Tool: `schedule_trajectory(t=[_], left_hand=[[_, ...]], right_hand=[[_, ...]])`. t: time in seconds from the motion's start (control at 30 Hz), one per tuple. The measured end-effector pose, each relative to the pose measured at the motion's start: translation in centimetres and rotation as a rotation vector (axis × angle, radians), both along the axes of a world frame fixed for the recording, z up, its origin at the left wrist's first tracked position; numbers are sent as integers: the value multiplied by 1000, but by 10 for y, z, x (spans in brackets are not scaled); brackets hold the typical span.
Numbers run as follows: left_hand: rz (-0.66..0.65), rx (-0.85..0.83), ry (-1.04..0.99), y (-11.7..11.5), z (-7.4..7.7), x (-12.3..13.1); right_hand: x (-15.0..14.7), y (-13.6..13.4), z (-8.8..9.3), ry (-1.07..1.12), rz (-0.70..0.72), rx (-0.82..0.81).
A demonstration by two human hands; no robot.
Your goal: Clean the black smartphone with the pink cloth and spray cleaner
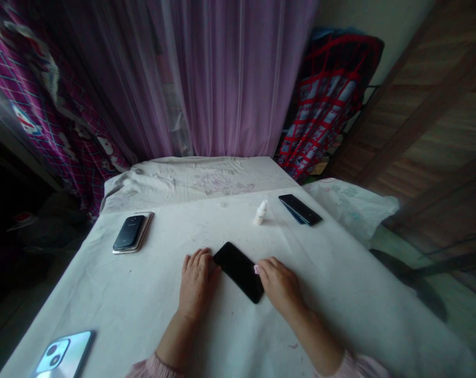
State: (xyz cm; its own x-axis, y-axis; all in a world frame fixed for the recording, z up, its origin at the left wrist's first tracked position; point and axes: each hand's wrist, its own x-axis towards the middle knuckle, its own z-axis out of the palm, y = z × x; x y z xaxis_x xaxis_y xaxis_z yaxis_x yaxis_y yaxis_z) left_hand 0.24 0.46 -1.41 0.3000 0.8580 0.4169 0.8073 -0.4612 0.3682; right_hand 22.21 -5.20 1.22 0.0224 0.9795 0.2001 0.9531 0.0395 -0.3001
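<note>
Smartphone [238,271], black, slim and rectangular with a glossy face, lies flat and slantwise on the white cloth [143,294] covering the table, near the middle and close to the person. The left hand [196,282] rests palm down on the cloth, fingers straight and relaxed, their tips touching the smartphone's upper left end; it grips nothing. The right hand [280,286] lies likewise flat, fingertips against the long right edge, grasping nothing either. Set one at each side, the hands seem to brace the smartphone so it cannot slide on the fabric.

Beyond it a small white plastic bottle [260,212] stands upright, and near its right lies a stacked pair of dark phones [300,209]. Well apart on the left, a dark phone [128,232] sits atop a paler slab. A pale blue phone [62,357] with twin lenses lies at the near left corner. All these lie toward the edges, probably out of the hands' way. A sheer purple curtain [222,79] hangs behind.
</note>
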Motion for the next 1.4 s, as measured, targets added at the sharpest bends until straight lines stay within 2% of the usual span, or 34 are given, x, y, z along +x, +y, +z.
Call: schedule_trajectory(t=[0.1,0.2,0.37,0.47,0.57,0.83,1.03,1.2,1.4], left_hand=[[53,-27,30,5,11,9],[65,-58,41,-6,13,16],[10,29,113,-43,-11,22],[20,68,175,-52,-22,25],[27,69,200,-51,-24,27],[12,20,182,-50,-21,27],[-6,-8,150,-51,-18,26],[-15,-20,131,-50,-16,27],[-14,20,146,-50,-18,27]], right_hand=[[-12,-8,-1,166,84,-36],[-14,-5,-2,268,93,11],[-14,8,-12,289,82,174],[-22,17,-18,232,91,207],[-28,31,-18,140,35,146],[-21,76,9,-58,-74,-76],[-22,80,15,-106,36,-74],[-36,99,16,-136,168,-85],[-47,113,16,-134,246,-101]])
